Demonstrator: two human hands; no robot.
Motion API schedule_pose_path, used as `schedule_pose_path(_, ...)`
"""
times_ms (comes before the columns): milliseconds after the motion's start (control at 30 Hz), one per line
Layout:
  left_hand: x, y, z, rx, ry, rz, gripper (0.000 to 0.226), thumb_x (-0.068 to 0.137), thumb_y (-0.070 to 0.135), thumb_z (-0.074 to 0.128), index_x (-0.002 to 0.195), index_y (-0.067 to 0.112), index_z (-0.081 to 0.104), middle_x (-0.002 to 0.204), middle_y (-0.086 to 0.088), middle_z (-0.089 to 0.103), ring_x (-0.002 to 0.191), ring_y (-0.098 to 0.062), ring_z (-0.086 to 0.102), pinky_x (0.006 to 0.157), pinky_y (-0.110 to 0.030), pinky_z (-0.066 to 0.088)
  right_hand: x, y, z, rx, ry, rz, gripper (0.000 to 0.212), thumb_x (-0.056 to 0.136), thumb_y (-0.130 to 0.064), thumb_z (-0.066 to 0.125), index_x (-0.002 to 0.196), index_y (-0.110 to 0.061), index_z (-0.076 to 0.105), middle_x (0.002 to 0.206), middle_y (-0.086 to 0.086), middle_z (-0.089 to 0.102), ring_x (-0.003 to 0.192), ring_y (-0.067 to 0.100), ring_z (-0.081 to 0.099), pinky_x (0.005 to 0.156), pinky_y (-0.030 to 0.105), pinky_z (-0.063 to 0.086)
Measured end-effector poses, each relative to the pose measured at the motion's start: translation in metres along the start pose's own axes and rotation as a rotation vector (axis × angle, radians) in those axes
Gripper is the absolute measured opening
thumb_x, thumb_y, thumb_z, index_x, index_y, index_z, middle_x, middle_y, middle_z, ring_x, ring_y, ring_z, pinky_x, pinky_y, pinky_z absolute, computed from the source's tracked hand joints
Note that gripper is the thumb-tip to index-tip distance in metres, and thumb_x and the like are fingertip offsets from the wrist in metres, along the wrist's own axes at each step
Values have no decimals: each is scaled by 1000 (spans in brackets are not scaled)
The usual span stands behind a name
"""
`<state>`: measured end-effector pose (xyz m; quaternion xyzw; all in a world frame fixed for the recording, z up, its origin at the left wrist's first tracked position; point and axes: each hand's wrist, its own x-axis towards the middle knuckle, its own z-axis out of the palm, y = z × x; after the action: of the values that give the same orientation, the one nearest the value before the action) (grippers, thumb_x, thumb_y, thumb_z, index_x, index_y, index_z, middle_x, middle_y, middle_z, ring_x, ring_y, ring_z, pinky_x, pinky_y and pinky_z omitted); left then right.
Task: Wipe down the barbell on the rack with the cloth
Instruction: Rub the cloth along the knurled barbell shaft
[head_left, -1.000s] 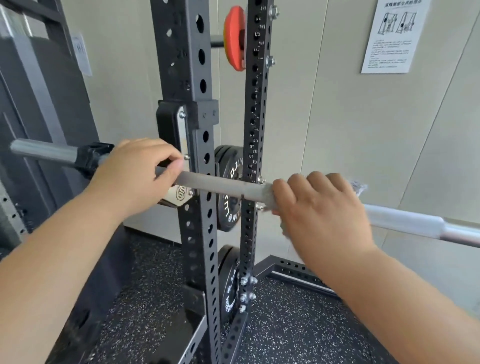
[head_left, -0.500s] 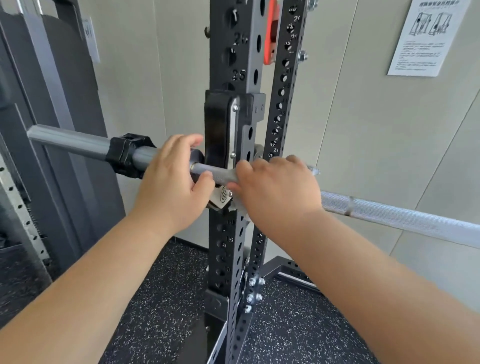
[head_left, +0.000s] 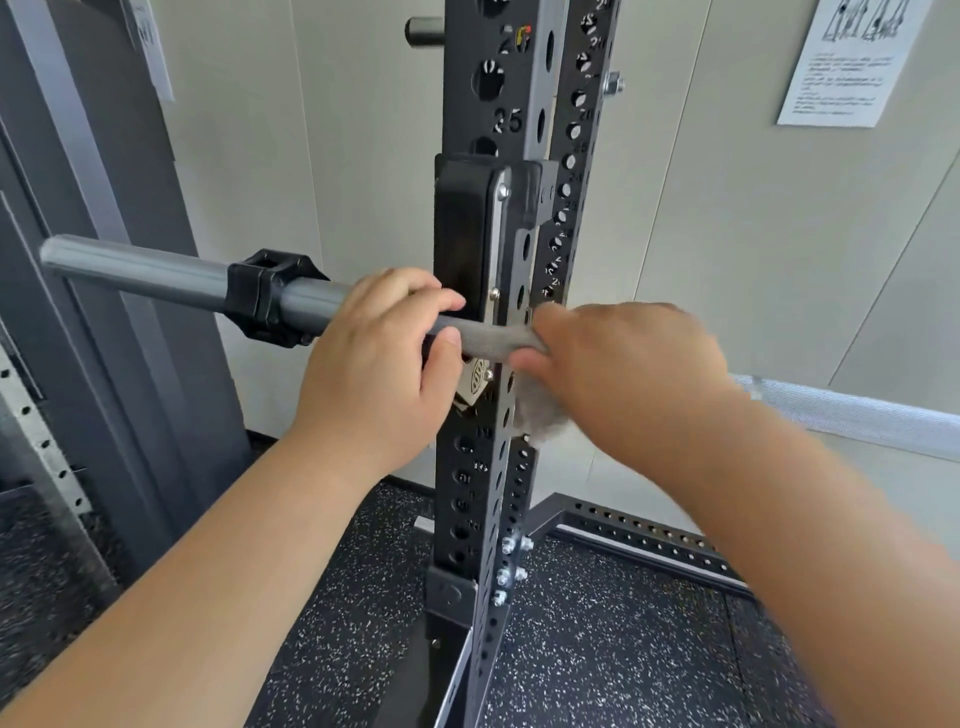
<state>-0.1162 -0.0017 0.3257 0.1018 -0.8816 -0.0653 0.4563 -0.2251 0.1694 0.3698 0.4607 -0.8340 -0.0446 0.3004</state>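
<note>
Floor: the dark rubber floor with white speckles lies under the rack.
Rack: the black rack upright with rows of holes stands in the middle, in front of a pale wall.
Barbell: the barbell lies across the upright, resting in the J-hook; its thick sleeve end points left and its knurled shaft runs to the right edge.
Left hand: the left hand grips the bar between the collar and the J-hook. The fingers are curled over the top of the bar, and the thumb is pressed from under it.
Right hand: the right hand is blurred. It is closed over the shaft just right of the upright, so the bar passes under the palm.
Collar: the black collar sits on the sleeve, just left of the left hand.
Cloth: the grey cloth is held by the right hand against the bar; one bunch of it sticks out under the hand.
</note>
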Motion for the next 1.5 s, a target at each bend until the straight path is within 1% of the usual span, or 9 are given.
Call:
schedule_pose_path(167, 0, -5, 3, 10, -5, 22, 47, 101, 29, 35, 117, 14, 76, 113, 0, 71, 129, -25, 51, 111, -36, 39, -36, 30, 10, -38, 120, 104, 54, 94, -76, 27, 85, -27, 47, 68, -8, 48, 60, 21, 49, 56, 30, 31)
schedule_pose_path(400, -5, 6, 1, 18, -4, -70, 47, 102, 30, 31, 117, 20, 74, 118, 3, 70, 138, -25, 48, 120, -49, 32, -80, 35, 34, 17, 519, 68, 25, 103, -30, 58, 123, -21, 70, 106, -3, 72, 93, 33, 62, 85, 45, 42)
schedule_pose_path(567, -24, 57, 5, 77, -32, -57, 33, 96, 31, 47, 119, 24, 69, 129, 10, 65, 146, -21, 42, 127, -56, 10, -103, 46, 32, 154, 655, -70, 21, 103, -27, 62, 108, -16, 79, 105, -2, 76, 92, 32, 68, 84, 47, 53)
schedule_pose_path(867, -39, 112, 39, -155, -94, 89, 50, 95, 34, 53, 141, 15, 57, 150, 2, 50, 151, -19, 34, 124, -49, 27, -139, 59, 44, 211, 571, -72, 22, 103, -26, 61, 105, -12, 77, 87, 0, 71, 81, 31, 66, 70, 43, 50)
schedule_pose_path(1033, -49, 126, 53, -306, 28, 179, 31, 94, 19, 58, 121, 7, 69, 125, -1, 65, 123, -19, 57, 110, -36, 42, -151, 58, 48, 349, 544, 19, 31, 104, -31, 52, 100, -10, 73, 76, 0, 67, 73, 30, 64, 65, 40, 50)
schedule_pose_path(1200, -77, 140, 59, -493, -321, 98, 39, 102, 45, 44, 128, 24, 64, 106, 18, 68, 102, 0, 64, 86, -24, 51, -172, 54, 61, 514, 367, 162, 30, 95, -50, 53, 99, -20, 55, 65, -9, 53, 56, 19, 51, 48, 29, 38)
schedule_pose_path(1300, -97, 150, 69, -532, -528, -5, 44, 100, 63, 41, 130, 35, 57, 102, 17, 70, 92, -4, 68, 75, -32, 56, -188, 60, 75, 617, 226, 250, 37, 93, -65, 46, 99, -29, 46, 62, -12, 50, 52, 15, 49, 45, 32, 41)
schedule_pose_path(1433, -121, 176, 81, -597, -554, -160, 10, 99, 47, 59, 97, 37, 59, 81, 9, 68, 73, -10, 65, 68, -46, 54, -214, 72, 87, 740, 26, 298, 29, 92, -61, 52, 93, -34, 43, 65, -10, 53, 59, 8, 52, 52, 29, 39)
schedule_pose_path(1500, -134, 190, 89, -612, -585, -237, 11, 99, 42, 61, 89, 37, 58, 79, 8, 69, 73, -11, 65, 72, -49, 55, -229, 79, 93, 802, -91, 326, 27, 95, -57, 57, 91, -32, 47, 65, -8, 57, 57, 6, 54, 51, 27, 39)
